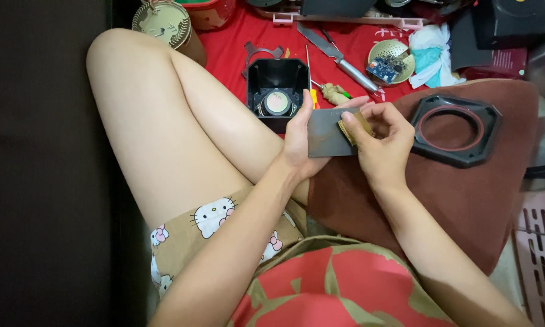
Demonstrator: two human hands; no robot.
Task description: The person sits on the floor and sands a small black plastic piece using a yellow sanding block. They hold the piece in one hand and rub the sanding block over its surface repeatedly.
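A brown cushion [466,200] is lying over the lap, carrying an octagonal black frame [456,129] at right. The left hand [299,142] is clamping a dark flat panel [325,133] while the right hand [378,142] is pinching a worn sanding scrap [352,126] against it; the panel is looking partly scuffed, the speaker box [276,94] lying open beyond.

Home floor used as a repair spot, red cloth [236,54], knife [336,53], circuit board [382,69], screwdriver [311,91]

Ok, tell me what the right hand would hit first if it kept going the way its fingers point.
The right hand points left, pressing a brownish pad on the dark flat panel. Past that, probably the left hand holding the panel.
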